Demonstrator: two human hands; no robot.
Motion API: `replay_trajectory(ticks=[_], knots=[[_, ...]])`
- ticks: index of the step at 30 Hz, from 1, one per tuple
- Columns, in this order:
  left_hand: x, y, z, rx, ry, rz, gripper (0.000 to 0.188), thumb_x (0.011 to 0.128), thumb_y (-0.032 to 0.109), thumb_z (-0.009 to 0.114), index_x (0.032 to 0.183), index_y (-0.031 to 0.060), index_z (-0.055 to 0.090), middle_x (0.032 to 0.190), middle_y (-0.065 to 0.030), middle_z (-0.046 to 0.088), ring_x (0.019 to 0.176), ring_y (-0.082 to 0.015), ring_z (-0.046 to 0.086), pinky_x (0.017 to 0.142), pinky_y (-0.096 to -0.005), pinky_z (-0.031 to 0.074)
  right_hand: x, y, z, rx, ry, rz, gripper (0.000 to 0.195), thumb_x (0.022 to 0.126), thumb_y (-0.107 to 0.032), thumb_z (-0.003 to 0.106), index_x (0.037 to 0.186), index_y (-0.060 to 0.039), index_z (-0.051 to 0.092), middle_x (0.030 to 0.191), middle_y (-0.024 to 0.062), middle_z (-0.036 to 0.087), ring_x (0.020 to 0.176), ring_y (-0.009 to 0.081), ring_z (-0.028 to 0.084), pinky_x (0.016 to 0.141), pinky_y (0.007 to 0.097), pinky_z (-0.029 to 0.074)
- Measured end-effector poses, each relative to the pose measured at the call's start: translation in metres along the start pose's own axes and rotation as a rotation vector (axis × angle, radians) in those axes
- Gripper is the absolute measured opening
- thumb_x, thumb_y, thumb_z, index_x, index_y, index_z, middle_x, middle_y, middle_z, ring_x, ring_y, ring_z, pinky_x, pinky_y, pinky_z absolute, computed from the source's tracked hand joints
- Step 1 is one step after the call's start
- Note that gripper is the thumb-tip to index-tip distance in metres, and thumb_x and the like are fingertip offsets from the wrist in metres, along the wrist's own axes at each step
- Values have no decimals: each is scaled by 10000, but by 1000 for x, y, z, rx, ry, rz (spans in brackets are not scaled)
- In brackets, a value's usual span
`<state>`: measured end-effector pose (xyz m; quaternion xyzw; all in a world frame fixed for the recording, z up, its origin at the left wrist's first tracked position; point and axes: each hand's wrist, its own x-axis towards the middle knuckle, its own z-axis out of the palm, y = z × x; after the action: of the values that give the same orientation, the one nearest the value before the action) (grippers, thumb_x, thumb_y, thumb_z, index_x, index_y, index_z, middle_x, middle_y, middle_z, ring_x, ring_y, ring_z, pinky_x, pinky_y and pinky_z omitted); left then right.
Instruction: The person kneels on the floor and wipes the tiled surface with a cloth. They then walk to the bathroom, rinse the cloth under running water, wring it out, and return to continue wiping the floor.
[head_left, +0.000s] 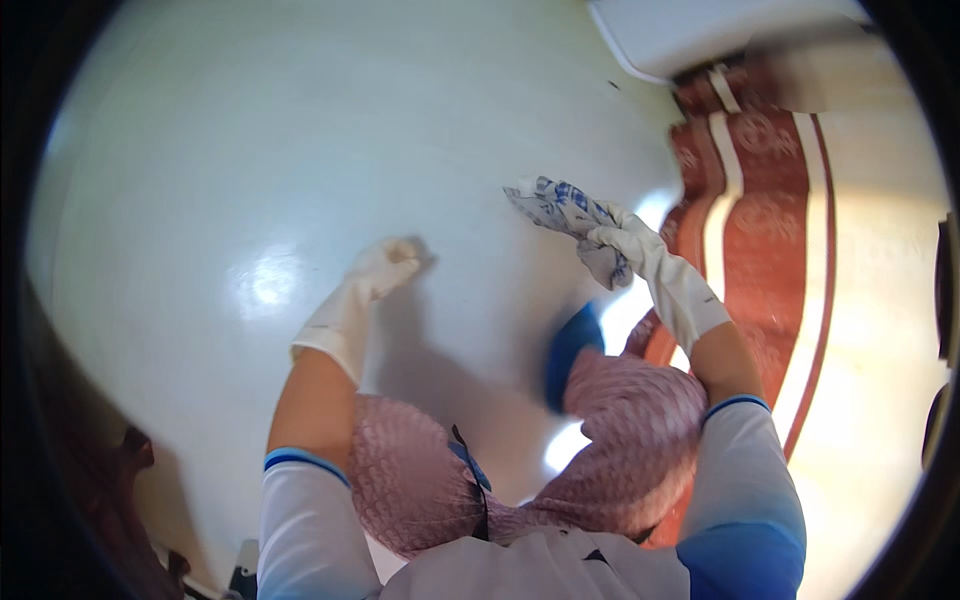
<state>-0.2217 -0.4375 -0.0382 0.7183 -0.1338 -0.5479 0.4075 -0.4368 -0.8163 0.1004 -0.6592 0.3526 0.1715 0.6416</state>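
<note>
A crumpled cloth (574, 214), greyish white with a blue check, is gripped by my right hand (626, 236), which wears a white rubber glove. The cloth's free end points left, over the pale, glossy floor. My left hand (394, 262), in a matching glove, hangs over the floor with its fingers curled in. Nothing shows inside that fist, and a dark blurred patch lies just beside it. Below my hands are my knees in pink patterned trousers (427, 480) and one blue shoe or shoe cover (574, 356).
Along the right runs a red-brown patterned runner or cloth (769, 232) with cream stripes. A white panel-like object (652, 37) stands at the top right. Dark, carved-looking furniture parts (135, 450) are at the lower left. Bright light reflects off the floor.
</note>
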Motion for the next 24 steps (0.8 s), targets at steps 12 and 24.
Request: replay_trajectory(ticks=[12,24], knots=[[16,53,84,444,117,-75,362,958,224,721,1286,81,664,1205,-86,728,1097,-242,693,952,-380,563,-192,368,76,304,1156,298,657,876,-114,678,1467,76,462,1370,206,621,1260,281,624,1064,342,479],[103,51,147,991,281,-347,579,731,330,945,1116,71,599,1052,-63,725,985,-242,721,820,-374,577,-3,329,-111,-422,1430,262,346,977,-120,571,1290,-11,668,1086,221,751,999,388,726,870,448,565]])
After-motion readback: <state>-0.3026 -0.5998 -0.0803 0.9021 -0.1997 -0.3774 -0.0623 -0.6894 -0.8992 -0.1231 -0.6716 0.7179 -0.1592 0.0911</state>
